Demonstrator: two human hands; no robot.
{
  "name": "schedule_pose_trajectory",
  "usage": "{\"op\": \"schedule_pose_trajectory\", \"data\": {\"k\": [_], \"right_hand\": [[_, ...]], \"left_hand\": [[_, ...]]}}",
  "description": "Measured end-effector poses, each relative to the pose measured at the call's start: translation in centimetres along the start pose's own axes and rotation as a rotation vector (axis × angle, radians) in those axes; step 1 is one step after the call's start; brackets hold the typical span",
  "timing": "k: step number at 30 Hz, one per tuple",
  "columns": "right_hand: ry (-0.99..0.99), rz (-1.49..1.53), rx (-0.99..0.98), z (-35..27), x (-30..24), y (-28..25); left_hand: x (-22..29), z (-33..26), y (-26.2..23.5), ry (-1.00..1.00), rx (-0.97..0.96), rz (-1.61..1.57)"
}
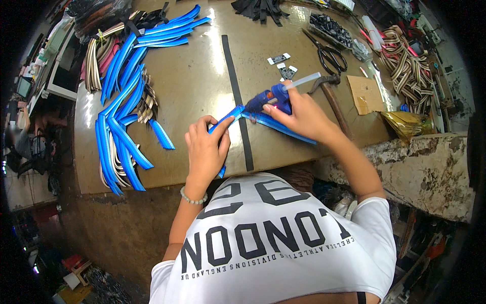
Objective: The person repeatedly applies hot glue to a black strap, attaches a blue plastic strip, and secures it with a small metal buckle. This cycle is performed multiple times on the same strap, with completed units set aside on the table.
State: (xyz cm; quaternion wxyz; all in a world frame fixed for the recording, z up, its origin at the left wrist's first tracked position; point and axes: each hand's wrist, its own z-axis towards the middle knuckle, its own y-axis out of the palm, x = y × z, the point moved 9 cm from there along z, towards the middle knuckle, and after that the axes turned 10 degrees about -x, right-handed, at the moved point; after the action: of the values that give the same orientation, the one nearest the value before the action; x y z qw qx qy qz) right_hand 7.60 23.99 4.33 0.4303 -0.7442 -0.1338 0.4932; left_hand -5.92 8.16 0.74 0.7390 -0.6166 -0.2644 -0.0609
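Observation:
My left hand rests on the table with its fingers pressed on a blue webbing strap, just left of a long black strip. The blue strap bends at the strip and runs on to the lower right under my right hand. That hand is wrapped round a dark blue glue gun, with a whitish glue stick poking out of its back. The gun's nozzle end is close to the bend in the strap; whether it touches cannot be made out.
Blue and striped straps lie in bundles on the left. Behind my right hand are scissors, a hammer, small labels, a cardboard piece and a tray of black parts. Striped straps pile at the right.

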Motion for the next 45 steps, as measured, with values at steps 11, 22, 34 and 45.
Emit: {"op": "schedule_pose_trajectory", "data": {"k": [11,22,34,45], "right_hand": [[0.233,0.322,0.821,-9.3,11.3,-10.2],[0.950,-0.124,0.427,-17.1,18.3,-12.4],[0.318,-0.607,0.503,14.9,27.3,-21.8],[0.145,-0.453,0.591,11.0,27.2,-26.1]], "left_hand": [[-0.8,-2.0,-2.4,0.008,0.078,-0.191],[0.7,-3.2,-2.5,0.155,-0.089,0.149],[-0.8,-7.5,-8.4,0.099,-0.519,-0.647],[9.8,-20.3,-28.2,1.508,-0.431,-0.484]]}}
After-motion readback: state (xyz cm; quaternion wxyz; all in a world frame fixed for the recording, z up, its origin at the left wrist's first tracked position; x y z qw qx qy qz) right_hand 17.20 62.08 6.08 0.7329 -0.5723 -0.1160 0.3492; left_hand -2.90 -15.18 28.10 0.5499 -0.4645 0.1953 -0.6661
